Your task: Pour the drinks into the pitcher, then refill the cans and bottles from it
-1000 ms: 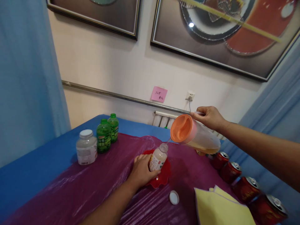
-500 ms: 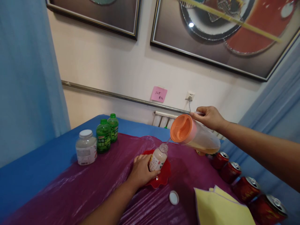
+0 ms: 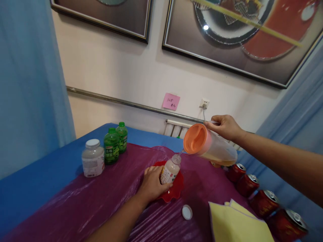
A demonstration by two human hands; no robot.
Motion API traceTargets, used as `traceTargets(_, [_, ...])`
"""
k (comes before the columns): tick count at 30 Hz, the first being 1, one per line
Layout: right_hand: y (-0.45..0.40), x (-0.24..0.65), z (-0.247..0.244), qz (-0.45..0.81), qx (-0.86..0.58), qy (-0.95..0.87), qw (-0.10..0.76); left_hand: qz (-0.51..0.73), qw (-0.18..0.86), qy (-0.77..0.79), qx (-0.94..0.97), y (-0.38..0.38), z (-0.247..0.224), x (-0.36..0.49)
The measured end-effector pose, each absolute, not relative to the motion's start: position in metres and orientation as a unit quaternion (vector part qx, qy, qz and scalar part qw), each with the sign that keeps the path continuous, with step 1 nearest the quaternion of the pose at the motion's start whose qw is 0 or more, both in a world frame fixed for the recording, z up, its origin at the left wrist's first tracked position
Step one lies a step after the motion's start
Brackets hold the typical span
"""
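My left hand (image 3: 154, 183) is wrapped round a clear labelled bottle (image 3: 170, 170), which has no cap on and leans a little to the right over a red scalloped dish (image 3: 175, 192). My right hand (image 3: 225, 126) grips the handle of a translucent pitcher (image 3: 219, 149) with an orange lid (image 3: 195, 138). The pitcher is tipped to the left, with pale yellow liquid lying along its lower side. A thin stream runs from its spout into the bottle's mouth. A white cap (image 3: 187, 212) lies on the purple plastic sheet in front of the dish.
On the left stand a white-capped jar (image 3: 93, 160) and two green bottles (image 3: 111, 148). Several red cans (image 3: 264, 203) line the right side beside yellow cloths (image 3: 238, 222). Purple plastic (image 3: 106, 205) covers part of the blue table (image 3: 32, 191). Blue curtains (image 3: 27, 84) hang at both sides.
Both hands, the bottle and the pitcher hold almost the same positions. The stream into the bottle looks slightly fuller now.
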State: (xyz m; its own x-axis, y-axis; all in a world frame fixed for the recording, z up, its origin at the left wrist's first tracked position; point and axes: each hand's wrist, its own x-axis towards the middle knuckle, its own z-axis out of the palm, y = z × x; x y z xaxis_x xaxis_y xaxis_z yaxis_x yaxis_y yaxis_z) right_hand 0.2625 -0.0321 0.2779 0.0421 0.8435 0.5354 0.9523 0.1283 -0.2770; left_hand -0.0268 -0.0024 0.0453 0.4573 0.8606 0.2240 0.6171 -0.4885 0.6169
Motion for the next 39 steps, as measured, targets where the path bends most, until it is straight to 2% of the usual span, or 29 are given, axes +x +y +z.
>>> traceTargets(39, [-0.0344, 0.264, 0.2781, -0.093, -0.653, -0.688, 0.303, 0.267, 0.216, 0.446, 0.826, -0.0006, 0.0391, -0.0265])
